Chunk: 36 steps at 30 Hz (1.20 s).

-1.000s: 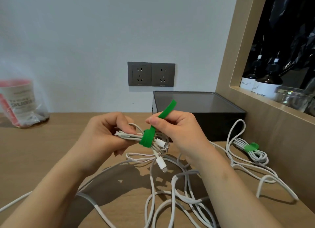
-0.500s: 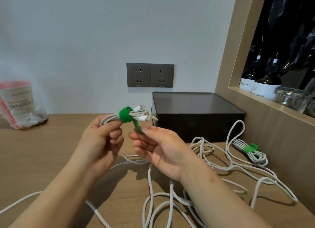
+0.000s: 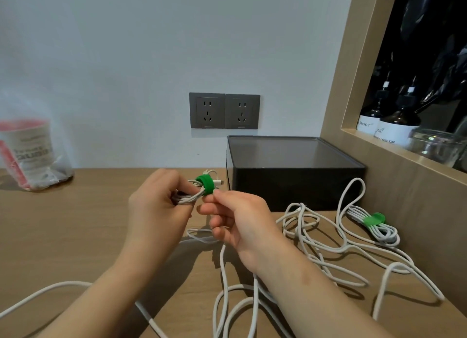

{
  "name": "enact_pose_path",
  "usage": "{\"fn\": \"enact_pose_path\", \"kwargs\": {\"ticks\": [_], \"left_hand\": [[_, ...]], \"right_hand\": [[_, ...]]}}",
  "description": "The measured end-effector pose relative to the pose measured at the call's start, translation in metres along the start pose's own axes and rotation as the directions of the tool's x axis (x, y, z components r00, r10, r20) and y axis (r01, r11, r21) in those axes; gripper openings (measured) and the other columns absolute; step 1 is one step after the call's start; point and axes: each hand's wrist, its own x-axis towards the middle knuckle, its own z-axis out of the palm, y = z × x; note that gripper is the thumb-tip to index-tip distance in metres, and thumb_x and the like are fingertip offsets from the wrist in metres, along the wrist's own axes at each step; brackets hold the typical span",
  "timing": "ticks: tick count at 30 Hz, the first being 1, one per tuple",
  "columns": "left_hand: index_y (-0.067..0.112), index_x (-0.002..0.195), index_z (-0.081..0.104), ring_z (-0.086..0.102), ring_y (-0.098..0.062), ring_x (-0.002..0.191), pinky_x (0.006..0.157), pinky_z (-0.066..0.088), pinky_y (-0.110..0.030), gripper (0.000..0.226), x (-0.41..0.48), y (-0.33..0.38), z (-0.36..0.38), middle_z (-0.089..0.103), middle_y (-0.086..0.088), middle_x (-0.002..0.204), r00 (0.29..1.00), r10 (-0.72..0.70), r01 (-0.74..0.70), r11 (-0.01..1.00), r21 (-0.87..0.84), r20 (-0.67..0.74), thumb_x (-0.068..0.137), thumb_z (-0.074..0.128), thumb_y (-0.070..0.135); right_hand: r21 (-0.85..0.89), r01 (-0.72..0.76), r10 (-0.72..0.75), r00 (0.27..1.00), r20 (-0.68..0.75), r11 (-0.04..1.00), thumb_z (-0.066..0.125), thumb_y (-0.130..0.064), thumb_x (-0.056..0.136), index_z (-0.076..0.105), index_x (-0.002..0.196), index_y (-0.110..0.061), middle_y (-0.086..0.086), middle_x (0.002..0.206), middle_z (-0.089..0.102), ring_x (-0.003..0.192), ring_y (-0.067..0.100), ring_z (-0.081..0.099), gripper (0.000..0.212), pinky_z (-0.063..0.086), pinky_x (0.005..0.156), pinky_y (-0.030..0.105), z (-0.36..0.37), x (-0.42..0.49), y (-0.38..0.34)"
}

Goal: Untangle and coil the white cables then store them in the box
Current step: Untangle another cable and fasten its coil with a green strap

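My left hand (image 3: 158, 206) grips a small coiled white cable (image 3: 188, 197) held above the wooden table. A green strap (image 3: 206, 184) is wrapped round that coil, and my right hand (image 3: 235, 220) pinches the strap's end just below it. Loose white cables (image 3: 310, 239) lie tangled on the table under and to the right of my hands. Another coiled cable with a green strap (image 3: 374, 222) lies at the right, near the wooden panel. The black box (image 3: 290, 170) stands behind my hands with its lid on.
A cup in a clear plastic bag (image 3: 27, 153) stands at the far left. Two wall sockets (image 3: 224, 111) sit above the box. A wooden shelf (image 3: 404, 145) at the right holds dark bottles and a glass jar. One cable (image 3: 38, 294) trails off the table's left front.
The green strap went from sticking up loose to being wrapped round the coil. My right hand moved from above the bundle to below it, and the coil rose a little.
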Motion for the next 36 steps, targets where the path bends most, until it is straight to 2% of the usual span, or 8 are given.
{"fn": "enact_pose_path", "kwargs": {"ticks": [3, 7, 14, 19, 22, 27, 31, 36], "left_hand": [[0.009, 0.063, 0.060, 0.050, -0.008, 0.065, 0.055, 0.039, -0.014, 0.007, 0.001, -0.001, -0.002, 0.050, 0.013, 0.065, 0.992, 0.115, -0.117, 0.992, 0.038, 0.050, 0.067, 0.066, 0.008], [0.013, 0.064, 0.062, 0.050, 0.004, 0.068, 0.057, 0.036, -0.006, 0.007, 0.003, -0.001, -0.004, 0.049, 0.018, 0.064, 0.991, 0.129, -0.129, 0.992, -0.003, 0.046, 0.066, 0.067, 0.008], [0.028, 0.062, 0.056, 0.057, -0.006, 0.053, 0.047, 0.044, -0.012, 0.036, -0.001, 0.003, -0.003, 0.061, 0.006, 0.074, 0.997, -0.064, 0.078, 0.939, -0.334, 0.050, 0.071, 0.076, 0.000], [0.032, 0.062, 0.063, 0.056, -0.005, 0.050, 0.046, 0.044, -0.015, 0.033, -0.003, 0.007, 0.002, 0.062, 0.012, 0.068, 0.981, -0.151, 0.191, 0.849, -0.493, 0.120, 0.069, 0.076, 0.002], [0.031, 0.060, 0.064, 0.055, -0.006, 0.051, 0.045, 0.044, -0.018, 0.022, -0.004, 0.006, 0.003, 0.063, 0.010, 0.070, 0.970, -0.158, 0.232, 0.819, -0.525, 0.183, 0.065, 0.071, 0.011], [0.034, 0.062, 0.063, 0.056, -0.005, 0.053, 0.047, 0.045, -0.018, 0.050, -0.005, 0.007, 0.010, 0.064, 0.009, 0.072, 0.959, -0.170, 0.268, 0.803, -0.533, 0.226, 0.071, 0.071, -0.014], [0.045, 0.083, 0.058, 0.062, -0.008, 0.084, 0.068, 0.051, -0.021, 0.031, -0.010, 0.008, 0.014, 0.057, 0.023, 0.103, 0.940, -0.053, 0.192, 0.900, -0.391, 0.338, 0.074, 0.075, 0.021], [0.057, 0.110, 0.034, 0.047, 0.011, 0.103, 0.074, 0.048, -0.009, 0.059, -0.019, 0.014, 0.021, 0.029, 0.036, 0.121, 0.847, -0.056, 0.198, 0.956, -0.215, 0.529, 0.078, 0.072, 0.026]], "right_hand": [[-0.365, 0.199, -0.218, 0.976, -0.013, 0.910, 0.052, -0.023, 0.094, 0.067, 0.076, -0.017, -0.003, 0.064, 0.064, 0.055, 0.005, 0.052, 0.024, 0.043, 0.052, 0.019, -0.004, 0.003, 0.000], [-0.588, 0.390, -0.400, 0.909, 0.121, 0.708, 0.043, -0.029, 0.097, 0.062, 0.073, -0.024, -0.009, 0.067, 0.061, 0.061, -0.004, 0.053, 0.031, 0.039, 0.062, 0.018, -0.010, 0.004, -0.001], [-0.383, 0.252, -0.242, 0.967, 0.075, 0.889, 0.053, -0.034, 0.091, 0.061, 0.077, -0.020, -0.008, 0.064, 0.054, 0.061, 0.005, 0.048, 0.022, 0.039, 0.058, 0.019, -0.015, 0.006, -0.008], [-0.272, 0.118, -0.109, 0.993, 0.049, 0.955, 0.058, -0.040, 0.086, 0.051, 0.109, -0.020, 0.001, 0.101, 0.062, 0.091, 0.015, 0.062, 0.032, 0.054, 0.080, 0.031, -0.016, 0.010, -0.005], [-0.091, 0.124, -0.115, 0.989, 0.097, 0.988, 0.059, -0.020, 0.089, 0.048, 0.116, -0.016, 0.006, 0.087, 0.068, 0.068, 0.013, 0.066, 0.030, 0.053, 0.063, 0.026, -0.016, 0.006, -0.010], [-0.021, 0.133, -0.131, 0.989, 0.064, 0.991, 0.062, -0.008, 0.086, 0.050, 0.113, -0.023, 0.010, 0.079, 0.068, 0.057, 0.014, 0.062, 0.033, 0.054, 0.058, 0.025, -0.020, 0.003, -0.017], [-0.065, 0.169, -0.170, 0.985, -0.012, 0.984, 0.066, -0.003, 0.082, 0.051, 0.115, -0.033, 0.014, 0.093, 0.067, 0.063, 0.019, 0.066, 0.047, 0.056, 0.059, 0.027, -0.033, -0.007, -0.028], [-0.374, 0.226, -0.315, 0.928, -0.198, 0.900, 0.069, -0.003, 0.080, 0.058, 0.102, -0.023, 0.013, 0.092, 0.066, 0.066, 0.023, 0.071, 0.033, 0.059, 0.060, 0.030, -0.077, -0.032, -0.046]]}}
